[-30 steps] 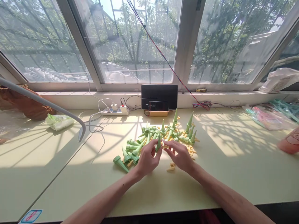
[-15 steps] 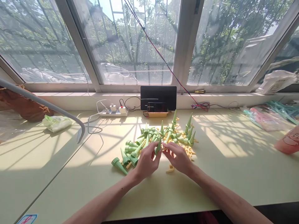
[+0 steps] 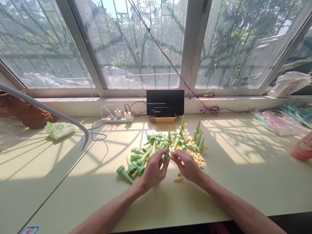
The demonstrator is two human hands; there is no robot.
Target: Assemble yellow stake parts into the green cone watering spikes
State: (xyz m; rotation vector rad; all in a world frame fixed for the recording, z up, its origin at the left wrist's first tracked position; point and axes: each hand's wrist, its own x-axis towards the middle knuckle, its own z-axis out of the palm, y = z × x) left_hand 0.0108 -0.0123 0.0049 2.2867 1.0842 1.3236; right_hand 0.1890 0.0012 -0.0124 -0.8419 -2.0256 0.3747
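My left hand (image 3: 154, 169) is closed around a green plastic plant watering spike (image 3: 166, 154), held with its pointed end up. Close beside it, my right hand (image 3: 186, 164) pinches what looks like a small yellow plastic valve at the spike's side; the fingertips hide most of it. Beyond and left of my hands lies a heap of green watering spikes (image 3: 137, 156), some with yellow valves sticking out. Several loose yellow valves (image 3: 198, 160) lie by my right hand, and a single yellow valve (image 3: 178, 177) rests nearer to me.
At the back, a black tablet (image 3: 165, 97) stands behind a phone (image 3: 164, 112) on a stand. A power strip (image 3: 119, 119) with cables sits left of them. A grey lamp arm (image 3: 56, 112) reaches in from the left. A pink cup (image 3: 302, 148) stands far right.
The green spike and my fingers have shifted very slightly to the right in view. Both hands keep their grip, and the heap looks the same.
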